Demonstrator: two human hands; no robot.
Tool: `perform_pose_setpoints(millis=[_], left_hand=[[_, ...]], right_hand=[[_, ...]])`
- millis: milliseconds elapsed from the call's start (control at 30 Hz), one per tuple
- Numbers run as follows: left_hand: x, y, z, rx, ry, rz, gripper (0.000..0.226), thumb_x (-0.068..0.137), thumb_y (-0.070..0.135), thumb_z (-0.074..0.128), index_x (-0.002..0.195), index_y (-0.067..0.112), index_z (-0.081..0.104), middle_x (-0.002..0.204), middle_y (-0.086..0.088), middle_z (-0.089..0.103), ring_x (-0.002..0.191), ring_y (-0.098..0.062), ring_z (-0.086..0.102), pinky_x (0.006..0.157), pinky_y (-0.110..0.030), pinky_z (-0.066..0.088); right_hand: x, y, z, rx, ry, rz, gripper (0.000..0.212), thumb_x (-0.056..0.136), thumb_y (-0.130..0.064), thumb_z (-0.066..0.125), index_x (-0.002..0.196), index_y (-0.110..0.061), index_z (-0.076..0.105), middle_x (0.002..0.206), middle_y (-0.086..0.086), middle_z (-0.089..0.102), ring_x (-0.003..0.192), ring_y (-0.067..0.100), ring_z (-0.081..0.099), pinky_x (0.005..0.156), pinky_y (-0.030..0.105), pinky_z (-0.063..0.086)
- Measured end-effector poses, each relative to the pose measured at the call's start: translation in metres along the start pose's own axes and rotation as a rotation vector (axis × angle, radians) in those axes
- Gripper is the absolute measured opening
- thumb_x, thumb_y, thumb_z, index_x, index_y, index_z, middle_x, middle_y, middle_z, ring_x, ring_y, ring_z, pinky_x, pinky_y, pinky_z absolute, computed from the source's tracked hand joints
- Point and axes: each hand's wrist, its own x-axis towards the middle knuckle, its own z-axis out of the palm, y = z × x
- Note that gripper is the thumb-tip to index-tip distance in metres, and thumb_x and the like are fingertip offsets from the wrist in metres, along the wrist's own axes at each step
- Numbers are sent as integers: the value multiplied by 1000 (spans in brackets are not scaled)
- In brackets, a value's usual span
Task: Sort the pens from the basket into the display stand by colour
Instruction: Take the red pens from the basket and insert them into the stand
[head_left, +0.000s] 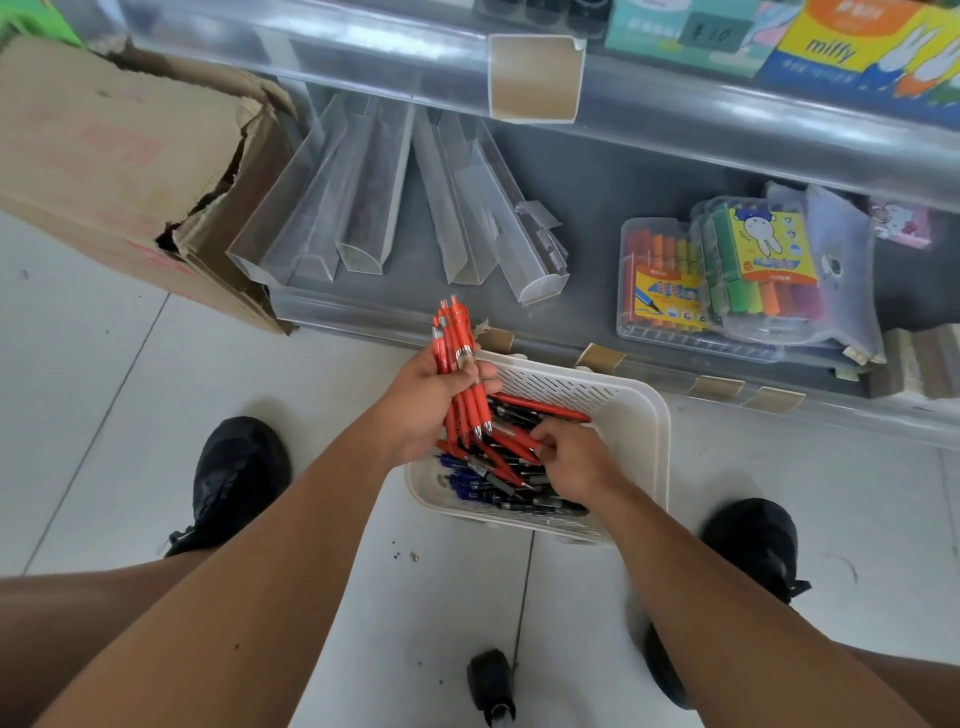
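Red plastic click pens (460, 358) stand bunched in your left hand (428, 402), fingers curled round the bundle, held just above the near-left rim of the white slotted plastic basket (641, 415). More red pens lie loose in the basket over a heap of blue and black pens (498, 486). Your right hand (569, 457) reaches into the basket, fingertips pinching a red pen (519, 439) on the pile. The basket sits on the pale tiled floor (104, 389), its far edge close against the grey bottom shelf (597, 176). Clear plastic display troughs (363, 192) lean on that shelf, beside a torn brown cardboard box (119, 156). Open floor lies left of the basket.
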Motion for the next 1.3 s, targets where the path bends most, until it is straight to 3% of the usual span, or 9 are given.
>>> perform_pose_setpoints(millis=[167, 300, 567, 700, 833, 1000, 1200, 1300], left_hand=[[-4, 4, 0, -19, 19, 7, 20, 100, 4, 47, 112, 15, 58, 100, -4, 73, 97, -18, 71, 86, -32, 55], [-10, 7, 2, -2, 48, 25, 20, 100, 3, 46, 99, 15, 62, 103, -6, 73, 98, -18, 70, 88, -34, 54], [-18, 6, 7, 25, -44, 5, 20, 99, 5, 47, 111, 14, 61, 108, -4, 73, 108, -21, 67, 94, -41, 51], [-19, 6, 8, -31, -78, 5, 23, 99, 7, 48, 118, 16, 59, 115, -3, 72, 111, -22, 66, 96, -44, 50], [-17, 3, 7, -53, -60, 23, 26, 98, 6, 50, 121, 18, 57, 112, -4, 73, 111, -21, 66, 95, -43, 51], [-15, -1, 8, 9, -59, 40, 27, 95, 8, 58, 122, 13, 56, 107, -9, 73, 104, -23, 69, 90, -40, 55], [-12, -3, 11, 28, -53, 14, 22, 96, 7, 56, 118, 7, 60, 103, -7, 73, 98, -18, 71, 87, -31, 57], [-11, -4, 8, 25, -45, -8, 18, 95, 9, 58, 111, 4, 65, 102, -7, 74, 99, -19, 71, 89, -33, 56]], right_hand=[[-12, 2, -14, 157, -24, -64, 14, 96, -18, 59, 98, -30, 65, 97, -10, 67, 92, 10, 61, 81, 27, 44], [-23, -3, -20, 230, -31, -127, 13, 94, -19, 62, 97, -31, 65, 98, -11, 68, 94, 4, 61, 83, 24, 45], [-33, -32, -32, 376, -10, -223, 15, 94, -20, 62, 99, -34, 65, 100, -11, 69, 95, 5, 63, 82, 19, 45], [-34, -44, -32, 356, 21, -276, 13, 91, -19, 65, 100, -28, 67, 95, -9, 70, 90, 9, 64, 87, 27, 50], [-37, -50, -27, 311, 67, -313, 12, 89, -22, 67, 100, -27, 70, 90, -8, 70, 84, 9, 65, 82, 28, 52], [-44, -58, -23, 196, 115, -384, 14, 92, -15, 63, 103, -17, 71, 81, -16, 65, 70, -9, 58, 67, 5, 41], [-43, -59, -21, 152, 113, -390, 11, 90, -16, 63, 97, -12, 71, 86, -2, 71, 73, 10, 62, 65, 9, 43], [-43, -59, -20, 171, 91, -371, 9, 90, -18, 63, 94, -15, 71, 81, -6, 68, 69, 2, 60, 62, 8, 42]])
